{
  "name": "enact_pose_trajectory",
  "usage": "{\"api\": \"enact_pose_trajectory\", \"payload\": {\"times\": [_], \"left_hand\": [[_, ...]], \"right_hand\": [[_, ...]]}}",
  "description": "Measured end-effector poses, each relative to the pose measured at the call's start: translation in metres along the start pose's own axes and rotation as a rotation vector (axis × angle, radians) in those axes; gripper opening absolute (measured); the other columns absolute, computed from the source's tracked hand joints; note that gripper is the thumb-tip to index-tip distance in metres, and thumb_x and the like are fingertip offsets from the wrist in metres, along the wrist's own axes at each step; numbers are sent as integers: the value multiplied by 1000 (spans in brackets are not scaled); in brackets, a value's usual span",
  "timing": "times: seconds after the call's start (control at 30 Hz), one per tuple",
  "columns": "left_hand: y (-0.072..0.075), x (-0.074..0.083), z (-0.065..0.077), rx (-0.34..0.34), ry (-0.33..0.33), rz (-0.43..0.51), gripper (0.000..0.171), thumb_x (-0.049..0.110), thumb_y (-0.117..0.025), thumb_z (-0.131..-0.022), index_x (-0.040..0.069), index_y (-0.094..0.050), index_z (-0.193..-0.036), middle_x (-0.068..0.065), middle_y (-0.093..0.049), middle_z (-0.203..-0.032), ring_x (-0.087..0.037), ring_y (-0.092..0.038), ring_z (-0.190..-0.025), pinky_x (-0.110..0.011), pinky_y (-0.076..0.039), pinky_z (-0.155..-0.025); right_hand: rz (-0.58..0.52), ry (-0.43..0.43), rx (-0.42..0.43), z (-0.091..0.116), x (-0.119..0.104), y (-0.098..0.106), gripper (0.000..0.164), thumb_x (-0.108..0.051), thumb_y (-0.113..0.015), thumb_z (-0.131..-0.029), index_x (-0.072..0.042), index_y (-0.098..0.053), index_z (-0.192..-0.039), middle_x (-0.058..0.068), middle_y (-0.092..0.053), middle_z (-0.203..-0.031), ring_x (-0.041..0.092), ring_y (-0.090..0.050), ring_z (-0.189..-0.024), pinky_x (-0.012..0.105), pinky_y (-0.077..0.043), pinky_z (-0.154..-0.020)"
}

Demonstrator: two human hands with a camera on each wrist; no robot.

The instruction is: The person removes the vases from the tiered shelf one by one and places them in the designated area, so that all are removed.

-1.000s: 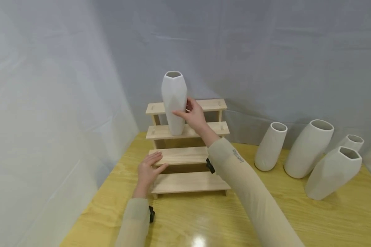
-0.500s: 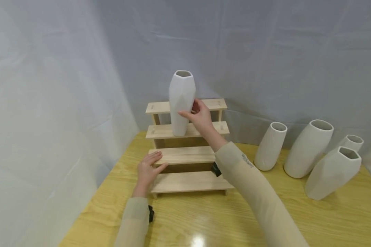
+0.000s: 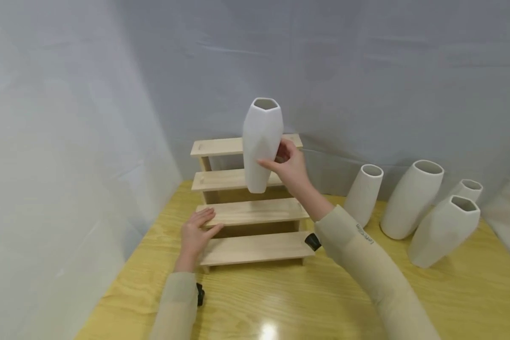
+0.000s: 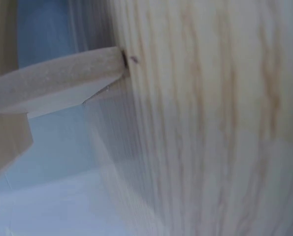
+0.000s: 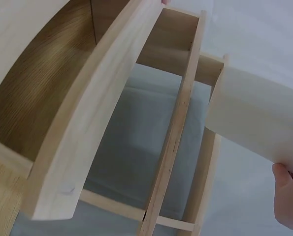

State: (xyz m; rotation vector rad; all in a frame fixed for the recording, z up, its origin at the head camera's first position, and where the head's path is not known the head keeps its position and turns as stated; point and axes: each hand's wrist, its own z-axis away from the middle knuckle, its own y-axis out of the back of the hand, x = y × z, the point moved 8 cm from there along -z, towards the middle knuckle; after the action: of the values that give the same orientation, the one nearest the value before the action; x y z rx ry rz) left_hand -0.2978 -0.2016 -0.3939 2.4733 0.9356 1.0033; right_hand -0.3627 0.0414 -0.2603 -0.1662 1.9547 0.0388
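Observation:
A tall white faceted vase (image 3: 261,137) with a five-sided mouth is held upright by my right hand (image 3: 295,167), thumb across its front and fingers behind its right side. In the head view its base overlaps the second step from the top of a wooden four-step display stand (image 3: 250,212). The right wrist view has the vase's lower part (image 5: 257,110) beside the stand's upper boards. My left hand (image 3: 195,231) rests on the left end of the stand's third step, fingers on the board and thumb along its front edge. The left wrist view is mostly wood grain.
Several white vases stand on the yellow wood-grain table (image 3: 255,302) at the right: a slim one (image 3: 364,196), a wide round one (image 3: 412,200), a faceted one (image 3: 444,231) and a partly hidden one (image 3: 467,189). Grey sheeting (image 3: 221,71) hangs behind and at the left.
My right hand has carried the vase to the right and toward me, from left of the stand's middle. My left hand stays on the third step. The head view has shifted slightly.

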Motion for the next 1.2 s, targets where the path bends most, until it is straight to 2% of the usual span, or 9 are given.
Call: {"api": "enact_pose_trajectory", "payload": {"times": [0.2, 0.37, 0.73, 0.97, 1.2], "left_hand": [[4, -7, 3, -7, 38, 6, 40, 10, -80, -60, -5, -66, -94, -16, -62, -104, -30, -56, -100, -40, -29, -101], [7, -9, 4, 0, 45, 13, 41, 10, -80, -61, -5, -65, -96, -15, -62, -105, -29, -56, -100, -38, -30, -101], [12, -9, 7, 49, -37, -17, 42, 11, -81, -58, -5, -66, -93, -16, -63, -101, -30, -57, -97, -38, -33, -99], [15, -10, 7, 44, -18, -17, 42, 8, -81, -58, -5, -66, -94, -16, -63, -102, -30, -57, -97, -38, -32, -100], [18, -12, 7, 49, -6, -28, 42, 9, -82, -57, -5, -66, -94, -16, -62, -102, -30, -57, -98, -40, -32, -100]], "right_hand": [[27, -26, 30, 18, 0, 15, 57, -8, -76, -68, -4, -49, -119, 10, -55, -112, 21, -52, -101, 33, -46, -86], [26, -43, 59, 33, -2, 29, 59, -8, -76, -68, -5, -49, -120, 10, -54, -113, 21, -52, -102, 31, -46, -86], [104, -37, 121, 63, 1, 71, 59, -8, -76, -68, -1, -47, -119, 13, -54, -113, 22, -52, -101, 32, -47, -85], [144, -58, 128, 80, 6, 96, 58, -1, -73, -70, 2, -44, -120, 15, -51, -114, 18, -51, -99, 27, -47, -83], [196, -68, 164, 95, 13, 119, 58, -4, -74, -70, 4, -44, -119, 15, -52, -113, 14, -52, -97, 21, -48, -80]]}}
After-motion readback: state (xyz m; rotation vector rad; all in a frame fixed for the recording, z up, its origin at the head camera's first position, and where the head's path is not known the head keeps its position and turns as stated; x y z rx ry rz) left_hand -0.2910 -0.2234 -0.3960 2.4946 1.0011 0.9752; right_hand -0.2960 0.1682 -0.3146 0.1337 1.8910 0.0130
